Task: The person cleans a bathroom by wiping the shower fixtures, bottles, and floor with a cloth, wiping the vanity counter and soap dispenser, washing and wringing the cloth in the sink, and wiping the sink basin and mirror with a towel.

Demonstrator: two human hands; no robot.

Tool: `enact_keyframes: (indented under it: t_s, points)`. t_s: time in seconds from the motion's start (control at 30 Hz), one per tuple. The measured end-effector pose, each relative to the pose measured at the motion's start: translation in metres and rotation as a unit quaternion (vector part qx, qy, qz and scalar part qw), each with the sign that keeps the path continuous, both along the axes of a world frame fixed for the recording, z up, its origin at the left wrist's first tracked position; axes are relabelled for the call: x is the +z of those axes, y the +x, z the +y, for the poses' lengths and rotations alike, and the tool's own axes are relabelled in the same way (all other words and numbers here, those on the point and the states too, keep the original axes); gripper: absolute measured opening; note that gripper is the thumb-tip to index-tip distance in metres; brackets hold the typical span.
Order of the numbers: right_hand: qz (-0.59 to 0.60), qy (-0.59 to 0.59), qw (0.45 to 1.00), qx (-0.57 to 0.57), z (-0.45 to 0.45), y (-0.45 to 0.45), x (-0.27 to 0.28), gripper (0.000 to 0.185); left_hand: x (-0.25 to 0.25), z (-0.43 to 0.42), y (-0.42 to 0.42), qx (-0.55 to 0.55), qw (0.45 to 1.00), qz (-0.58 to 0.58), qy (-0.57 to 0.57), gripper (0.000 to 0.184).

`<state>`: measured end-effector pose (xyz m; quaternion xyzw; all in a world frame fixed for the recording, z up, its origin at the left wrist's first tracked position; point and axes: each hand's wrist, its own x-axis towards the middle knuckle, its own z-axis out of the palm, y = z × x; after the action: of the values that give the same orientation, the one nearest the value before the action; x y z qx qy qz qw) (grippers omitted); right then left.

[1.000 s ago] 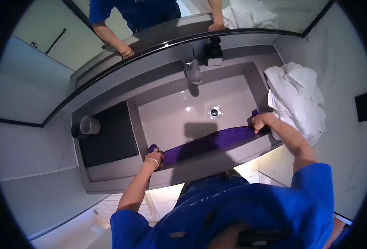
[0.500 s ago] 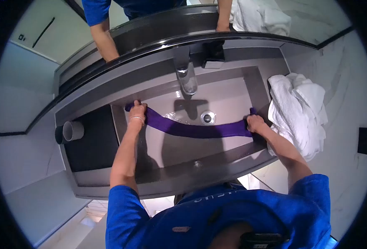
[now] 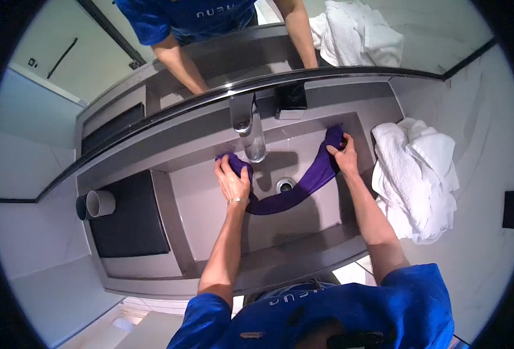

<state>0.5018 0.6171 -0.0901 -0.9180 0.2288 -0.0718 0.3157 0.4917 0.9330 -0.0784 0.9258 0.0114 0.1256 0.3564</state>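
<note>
A long purple cloth (image 3: 295, 196) sags in a curve across the grey sink basin (image 3: 204, 215), below the drain (image 3: 285, 185). My left hand (image 3: 232, 181) is closed around its left end, beside the chrome faucet (image 3: 251, 136). At the basin's far right, my right hand (image 3: 345, 156) pinches the raised right end between thumb and fingers. The middle of the cloth hangs low, and I cannot tell whether it touches the basin floor.
White towels (image 3: 414, 177) lie heaped on the right of the counter. Two cups (image 3: 101, 203) sit by a black mat (image 3: 130, 215) on the left. A black box (image 3: 291, 102) stands behind the faucet, below the mirror (image 3: 222, 35).
My left hand has moved right and slightly down, toward the faucet. The right hand has gone up and a little left. The cloth, stretched nearly straight before, now sags deeper. The view has shifted.
</note>
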Motion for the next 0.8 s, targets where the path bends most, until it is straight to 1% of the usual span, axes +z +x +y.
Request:
enact_keyframes:
  t_s: [0.03, 0.07, 0.1, 0.13, 0.17, 0.2, 0.23, 0.27, 0.3, 0.33, 0.4, 0.43, 0.47, 0.5, 0.53, 0.57, 0.6, 0.63, 0.67, 0.7, 0.73, 0.77, 0.8]
  points:
    - [-0.082, 0.073, 0.992, -0.059, 0.006, -0.008, -0.010, 0.069, -0.014, -0.004, -0.003, 0.075, 0.996, 0.057, -0.006, 0.051]
    - [-0.051, 0.053, 0.995, -0.062, 0.013, -0.005, -0.014, 0.082, -0.027, -0.007, 0.005, 0.147, 0.983, 0.106, -0.011, 0.056]
    - [-0.061, 0.035, 0.997, -0.034, 0.012, 0.002, -0.023, 0.077, -0.038, -0.012, 0.015, 0.146, 0.984, 0.100, -0.013, 0.056]
    - [-0.066, 0.017, 0.998, -0.006, 0.011, 0.006, -0.033, 0.073, -0.049, -0.016, 0.021, 0.125, 0.987, 0.095, -0.028, 0.054]
    - [-0.104, 0.020, 0.994, 0.007, 0.017, 0.009, -0.040, 0.062, -0.059, -0.018, 0.020, 0.104, 0.989, 0.094, -0.041, 0.052]
    - [-0.097, 0.024, 0.995, 0.003, 0.019, 0.010, -0.043, 0.062, -0.055, -0.019, 0.016, 0.083, 0.991, 0.097, -0.051, 0.051]
    - [-0.105, 0.043, 0.993, 0.042, 0.020, 0.010, -0.045, 0.059, -0.052, -0.028, 0.017, 0.073, 0.965, 0.202, -0.147, 0.046]
    - [-0.116, 0.059, 0.988, 0.080, 0.022, 0.008, -0.047, 0.056, -0.059, -0.042, 0.014, 0.022, 0.996, 0.069, -0.056, 0.044]
    - [-0.121, 0.039, 0.980, 0.152, 0.027, 0.007, -0.046, 0.054, -0.069, -0.052, 0.018, 0.004, 1.000, 0.004, -0.019, 0.044]
    - [-0.103, 0.055, 0.974, 0.193, 0.035, 0.006, -0.045, 0.055, -0.079, -0.063, 0.021, -0.012, 0.998, -0.060, 0.015, 0.044]
    - [-0.064, -0.010, 0.979, 0.193, 0.060, 0.009, -0.050, 0.057, -0.066, -0.079, 0.027, -0.049, 0.994, 0.088, -0.048, 0.046]
    - [-0.064, -0.007, 0.979, 0.192, 0.061, 0.012, -0.050, 0.057, -0.062, -0.084, 0.029, -0.045, 0.994, 0.090, -0.044, 0.049]
    - [-0.071, 0.014, 0.974, 0.216, 0.061, 0.015, -0.051, 0.058, -0.060, -0.084, 0.032, -0.046, 0.994, 0.091, -0.041, 0.049]
    - [-0.075, 0.035, 0.968, 0.239, 0.060, 0.017, -0.053, 0.058, -0.058, -0.082, 0.033, -0.058, 0.991, 0.111, -0.040, 0.049]
    - [-0.073, 0.039, 0.968, 0.236, 0.060, 0.019, -0.055, 0.058, -0.056, -0.081, 0.035, -0.070, 0.988, 0.130, -0.039, 0.049]
    - [-0.097, 0.047, 0.959, 0.261, 0.061, 0.022, -0.053, 0.056, -0.047, -0.083, 0.039, -0.086, 0.981, 0.158, -0.072, 0.047]
    - [-0.122, 0.055, 0.949, 0.285, 0.063, 0.022, -0.051, 0.055, -0.049, -0.084, 0.042, -0.087, 0.980, 0.162, -0.070, 0.047]
    - [-0.089, 0.057, 0.954, 0.282, 0.065, 0.020, -0.049, 0.053, -0.048, -0.085, 0.046, -0.114, 0.981, 0.148, -0.060, 0.048]
    - [-0.089, 0.061, 0.954, 0.281, 0.065, 0.020, -0.052, 0.053, -0.049, -0.085, 0.049, -0.141, 0.980, 0.134, -0.050, 0.048]
    - [-0.102, 0.057, 0.951, 0.285, 0.065, 0.020, -0.057, 0.055, -0.048, -0.086, 0.049, -0.137, 0.979, 0.136, -0.059, 0.047]
    - [-0.117, 0.052, 0.949, 0.288, 0.065, 0.020, -0.060, 0.056, -0.045, -0.083, 0.053, -0.154, 0.975, 0.154, -0.047, 0.049]
    - [-0.124, 0.038, 0.941, 0.314, 0.062, 0.022, -0.057, 0.056, -0.044, -0.080, 0.056, -0.178, 0.971, 0.159, -0.008, 0.050]
    - [-0.127, 0.041, 0.940, 0.314, 0.062, 0.022, -0.054, 0.056, -0.041, -0.076, 0.055, -0.202, 0.965, 0.164, 0.031, 0.050]
